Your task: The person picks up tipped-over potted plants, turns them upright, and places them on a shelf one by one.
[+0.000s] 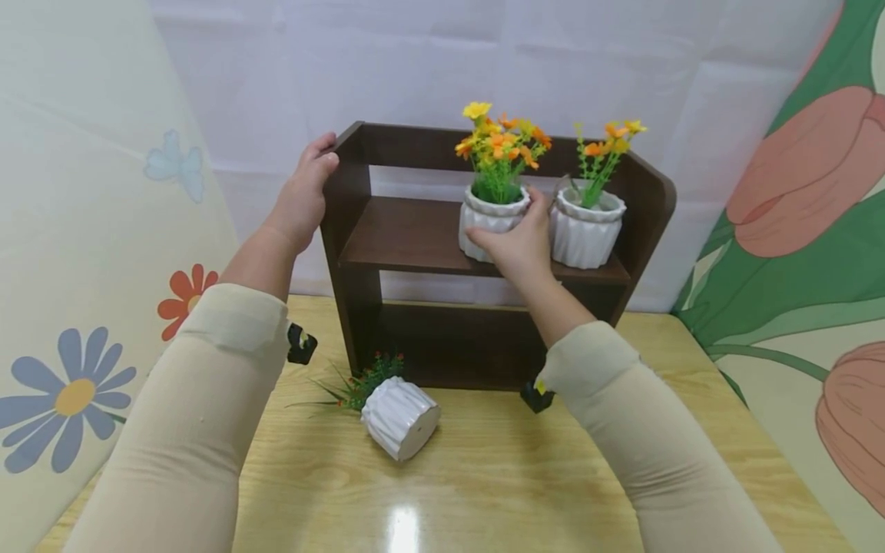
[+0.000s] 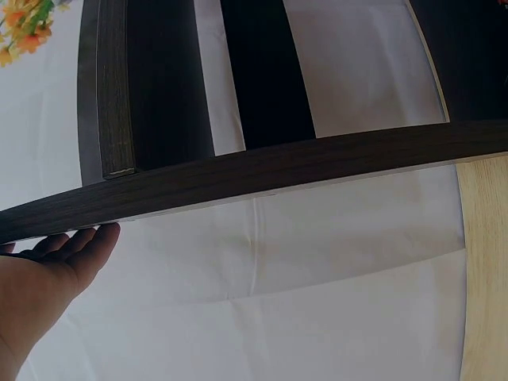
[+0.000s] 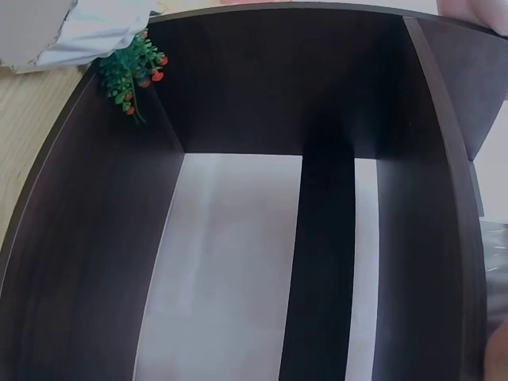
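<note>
In the head view I see the right hand (image 1: 520,242) gripping one white pot (image 1: 492,215) at the rack's (image 1: 408,230) upper level, a second pot (image 1: 586,234) standing beside it; a third pot (image 1: 397,418) lies tipped on the wooden bench (image 1: 484,484), not yet racked. Floral panels (image 1: 781,177) flank pale cloth (image 1: 415,46).

Left wrist: the left hand (image 2: 44,286) rests extended fingers against the rack's side, grasping nothing.

Right wrist: I find red-dotted greenery (image 3: 127,75) low in the rack.

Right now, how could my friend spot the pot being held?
Find the dark brown shelf unit on the wooden table. At its upper level, find the white ribbed pot left of a matching white pot. Its orange and yellow flowers are fuller, and only it is gripped by the right hand.
</note>
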The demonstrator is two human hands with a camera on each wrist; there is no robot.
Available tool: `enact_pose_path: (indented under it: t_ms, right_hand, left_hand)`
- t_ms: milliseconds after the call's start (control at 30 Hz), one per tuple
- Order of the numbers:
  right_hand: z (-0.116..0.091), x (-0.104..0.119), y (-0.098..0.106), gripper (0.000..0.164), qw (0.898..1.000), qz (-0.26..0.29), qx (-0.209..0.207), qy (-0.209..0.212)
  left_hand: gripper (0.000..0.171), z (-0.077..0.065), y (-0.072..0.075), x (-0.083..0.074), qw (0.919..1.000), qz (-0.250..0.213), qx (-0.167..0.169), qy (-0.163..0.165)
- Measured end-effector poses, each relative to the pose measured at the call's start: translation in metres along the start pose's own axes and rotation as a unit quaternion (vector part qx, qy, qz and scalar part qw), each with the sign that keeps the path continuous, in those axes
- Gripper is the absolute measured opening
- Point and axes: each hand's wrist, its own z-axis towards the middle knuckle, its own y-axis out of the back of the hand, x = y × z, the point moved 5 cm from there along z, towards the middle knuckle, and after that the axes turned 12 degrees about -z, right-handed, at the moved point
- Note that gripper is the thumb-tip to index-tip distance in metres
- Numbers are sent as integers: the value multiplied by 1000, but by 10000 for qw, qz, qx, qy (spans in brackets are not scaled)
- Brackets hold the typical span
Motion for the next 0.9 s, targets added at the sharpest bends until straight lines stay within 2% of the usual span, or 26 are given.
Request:
enact_pose_path:
  t_ms: [600,900]
  right_hand:
    - [-6,-1,4,114,9994,-22,319,-111]
    - [-14,-5,13,114,9992,-85,388,11]
  left_hand:
    - [53,1,0,0,10000,15,4,74]
    - [54,0,-1,-1,9999,67,-25,82]
